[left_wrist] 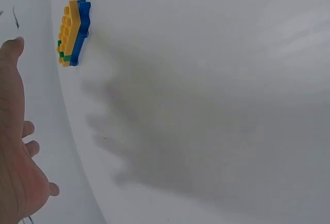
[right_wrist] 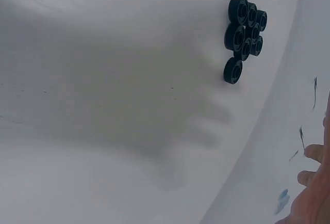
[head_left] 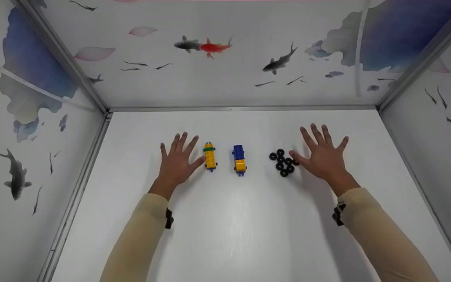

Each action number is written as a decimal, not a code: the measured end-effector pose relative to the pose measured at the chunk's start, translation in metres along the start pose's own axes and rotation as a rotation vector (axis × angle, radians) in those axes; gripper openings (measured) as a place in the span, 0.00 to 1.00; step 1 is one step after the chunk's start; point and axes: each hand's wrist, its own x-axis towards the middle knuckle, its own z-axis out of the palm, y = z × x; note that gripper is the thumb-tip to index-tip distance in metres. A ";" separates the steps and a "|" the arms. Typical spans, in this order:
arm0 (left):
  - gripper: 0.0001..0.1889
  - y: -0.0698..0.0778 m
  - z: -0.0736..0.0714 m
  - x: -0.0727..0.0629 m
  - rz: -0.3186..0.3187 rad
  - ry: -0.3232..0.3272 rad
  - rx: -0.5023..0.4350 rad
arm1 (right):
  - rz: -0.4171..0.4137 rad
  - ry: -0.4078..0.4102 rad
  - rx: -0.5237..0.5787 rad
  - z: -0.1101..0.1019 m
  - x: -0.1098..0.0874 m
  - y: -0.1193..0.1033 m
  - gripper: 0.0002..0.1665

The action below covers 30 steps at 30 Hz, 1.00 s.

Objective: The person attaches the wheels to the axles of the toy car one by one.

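- The blue-and-yellow brick chassis lies on the white table; the left wrist view cuts it off at the top edge, and its fine brick details blur in the head view.
- Just left of this chassis lies the yellow brick chassis with a green strip across its far end; its blue underside shows in the left wrist view.
- Right of the blue-and-yellow chassis sits a cluster of small black wheels; eight can be made out, the rightmost partly hidden by a thumb in the head view.
- The left hand is left of the blue-and-yellow chassis, beyond the yellow one, fingers spread apart and holding nothing; its wrist view crops the palm and hides most of the fingers.
- The right hand is well right of the blue-and-yellow chassis, beyond the wheels, fingers spread apart and holding nothing; its wrist view shows only a cropped edge with some fingertips.
- Nearer the wearer than that chassis, both tan sleeves run out of frame; the dark objects at the cuffs are hard to identify.
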 end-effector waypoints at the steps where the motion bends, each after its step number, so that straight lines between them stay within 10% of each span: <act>1: 0.45 0.002 0.001 0.000 0.010 -0.008 -0.006 | 0.000 0.000 0.003 0.000 0.000 -0.001 0.59; 30: 0.45 0.022 0.031 0.022 0.062 -0.177 0.001 | -0.029 -0.037 0.001 0.005 0.001 -0.024 0.58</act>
